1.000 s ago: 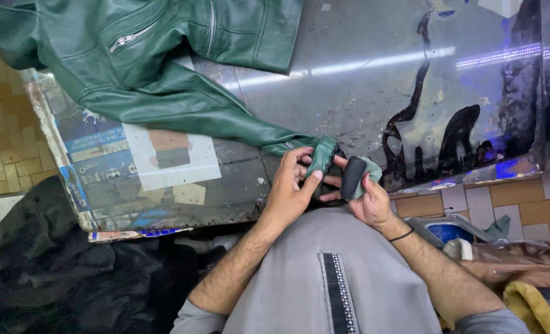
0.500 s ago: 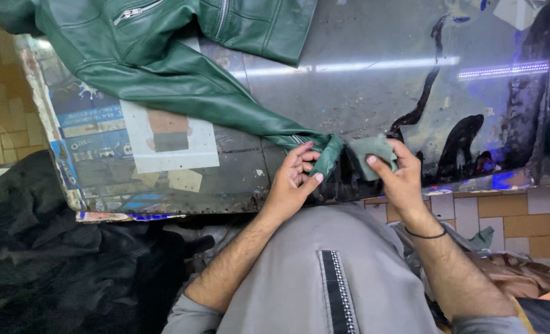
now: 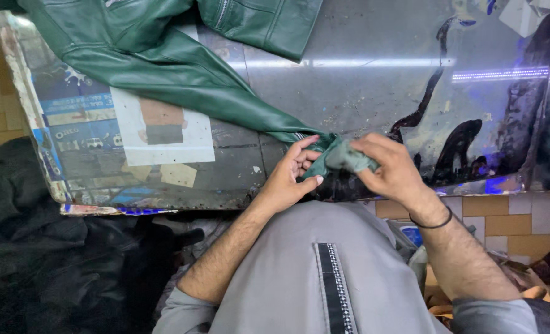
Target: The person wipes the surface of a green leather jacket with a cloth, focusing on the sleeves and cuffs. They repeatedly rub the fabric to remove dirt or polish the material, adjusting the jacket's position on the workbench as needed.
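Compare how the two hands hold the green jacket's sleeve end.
The left hand lies palm-up under the sleeve cuff, fingers spread; the right hand comes from above, knuckles up, pinching it. The right wrist wears a black band; the left is bare. Both grip the same cuff.

A jacket (image 3: 163, 55) lay on the table (image 3: 374, 93), its sleeve end (image 3: 340, 158) at the near edge between left hand (image 3: 287, 179) and right hand (image 3: 389, 167).

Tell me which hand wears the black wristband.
The right hand: a thin black band circles its wrist. The left hand, also on the green sleeve cuff, has a bare wrist.
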